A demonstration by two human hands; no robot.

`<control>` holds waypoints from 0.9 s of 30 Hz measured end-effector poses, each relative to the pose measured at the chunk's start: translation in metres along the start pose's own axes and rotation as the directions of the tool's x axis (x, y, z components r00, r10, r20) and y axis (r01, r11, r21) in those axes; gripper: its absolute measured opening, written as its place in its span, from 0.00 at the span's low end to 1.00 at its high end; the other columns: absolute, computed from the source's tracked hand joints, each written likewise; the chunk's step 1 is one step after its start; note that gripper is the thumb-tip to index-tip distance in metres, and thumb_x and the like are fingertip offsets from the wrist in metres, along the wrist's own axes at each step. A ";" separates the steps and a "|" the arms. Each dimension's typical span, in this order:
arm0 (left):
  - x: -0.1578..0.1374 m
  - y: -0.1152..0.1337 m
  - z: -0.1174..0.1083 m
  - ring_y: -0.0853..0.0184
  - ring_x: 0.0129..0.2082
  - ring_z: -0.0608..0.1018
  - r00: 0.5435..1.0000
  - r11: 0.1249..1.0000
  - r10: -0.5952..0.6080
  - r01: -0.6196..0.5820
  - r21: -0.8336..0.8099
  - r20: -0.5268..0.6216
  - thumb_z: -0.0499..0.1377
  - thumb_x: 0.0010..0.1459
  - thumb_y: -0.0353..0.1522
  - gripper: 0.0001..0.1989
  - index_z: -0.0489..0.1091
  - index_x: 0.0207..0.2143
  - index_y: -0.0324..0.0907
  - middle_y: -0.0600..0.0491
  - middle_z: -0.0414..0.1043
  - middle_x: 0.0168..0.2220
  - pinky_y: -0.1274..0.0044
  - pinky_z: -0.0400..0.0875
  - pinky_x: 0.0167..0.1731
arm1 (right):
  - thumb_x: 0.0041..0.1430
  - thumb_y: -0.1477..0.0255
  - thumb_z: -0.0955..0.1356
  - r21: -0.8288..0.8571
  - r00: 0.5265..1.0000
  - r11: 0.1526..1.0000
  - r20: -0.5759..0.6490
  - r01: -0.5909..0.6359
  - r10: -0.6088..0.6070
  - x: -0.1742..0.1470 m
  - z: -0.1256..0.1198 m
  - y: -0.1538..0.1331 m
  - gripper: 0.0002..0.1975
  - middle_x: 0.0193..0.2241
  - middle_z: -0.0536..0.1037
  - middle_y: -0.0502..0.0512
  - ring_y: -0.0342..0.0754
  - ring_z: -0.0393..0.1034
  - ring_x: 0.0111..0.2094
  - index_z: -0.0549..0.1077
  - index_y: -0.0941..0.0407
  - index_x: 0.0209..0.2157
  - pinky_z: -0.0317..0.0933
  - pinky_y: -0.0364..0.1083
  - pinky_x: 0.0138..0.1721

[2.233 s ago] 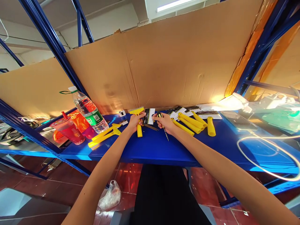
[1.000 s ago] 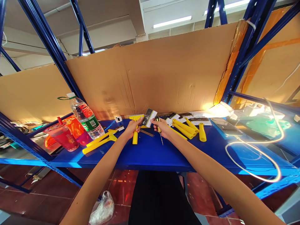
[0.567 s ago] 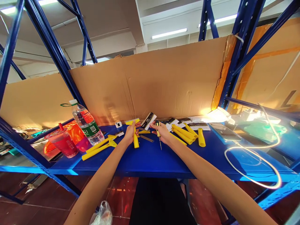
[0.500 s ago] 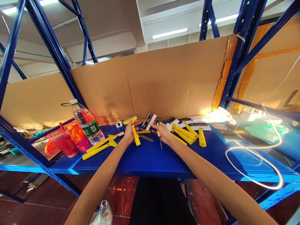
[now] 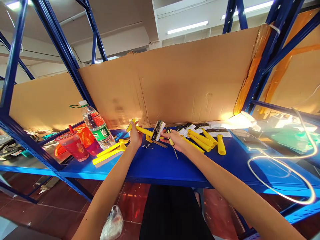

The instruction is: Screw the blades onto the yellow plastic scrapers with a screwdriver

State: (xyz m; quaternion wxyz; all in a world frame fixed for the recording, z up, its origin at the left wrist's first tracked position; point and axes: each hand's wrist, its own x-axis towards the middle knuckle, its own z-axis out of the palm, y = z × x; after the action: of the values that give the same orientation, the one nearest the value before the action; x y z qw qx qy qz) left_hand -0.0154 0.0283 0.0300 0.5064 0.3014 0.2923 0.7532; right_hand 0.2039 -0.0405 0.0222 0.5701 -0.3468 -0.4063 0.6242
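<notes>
At centre, left hand [image 5: 135,136] is gripping yellow scraper [image 5: 145,130] near its head; right hand [image 5: 176,140] is pinching card [image 5: 158,130] and holding screwdriver [image 5: 171,141]. Small bits [image 5: 148,147] are lying between them on blue bench [image 5: 160,168]; angling screwdriver tip clear seems advisable.

You have one yellow T-shaped tool [image 5: 145,130]; two yellow Y-headed tools [image 5: 105,156] to your left; five yellow handles [image 5: 202,140] to your right; one screwdriver [image 5: 171,141]; one bottle [image 5: 98,128]; one red cup [image 5: 75,147]; one phone [image 5: 246,138]; one plastic bag [image 5: 112,225]; the cards [image 5: 189,127] overlap too much for you to count.
</notes>
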 end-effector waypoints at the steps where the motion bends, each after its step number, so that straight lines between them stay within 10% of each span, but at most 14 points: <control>1: -0.002 0.000 0.001 0.71 0.29 0.78 1.000 1.000 0.009 -0.009 0.011 -0.002 0.63 0.73 0.52 0.22 0.80 0.48 0.43 0.53 0.75 0.33 0.80 0.71 0.29 | 0.48 0.76 0.86 -0.004 1.000 1.000 0.001 -0.005 0.005 0.000 0.001 0.000 0.17 0.34 0.85 0.53 0.47 0.83 0.37 0.79 0.56 0.32 0.83 0.44 0.37; 22: -0.010 -0.003 0.010 0.66 0.29 0.81 0.936 0.957 -0.269 0.232 0.176 0.227 0.67 0.71 0.44 0.15 0.81 0.44 0.41 0.47 0.78 0.30 0.76 0.80 0.30 | 0.57 0.76 0.84 0.036 0.990 0.997 -0.123 0.074 -0.069 0.008 -0.003 0.007 0.17 0.35 0.86 0.54 0.47 0.85 0.39 0.73 0.56 0.30 0.82 0.43 0.40; 27: -0.009 -0.003 0.007 0.66 0.27 0.80 0.932 0.959 -0.271 0.240 0.149 0.240 0.71 0.68 0.44 0.15 0.81 0.45 0.41 0.47 0.79 0.32 0.75 0.77 0.28 | 0.55 0.71 0.85 0.017 0.990 0.997 -0.117 0.081 -0.079 0.009 -0.004 0.007 0.20 0.41 0.87 0.58 0.52 0.87 0.41 0.72 0.55 0.31 0.66 0.37 0.20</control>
State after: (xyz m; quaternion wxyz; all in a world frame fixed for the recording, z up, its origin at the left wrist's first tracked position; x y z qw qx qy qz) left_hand -0.0062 0.0216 0.0310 0.6153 0.3855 0.3042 0.6167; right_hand 0.2029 -0.0308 0.0142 0.6211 -0.3600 -0.3793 0.5838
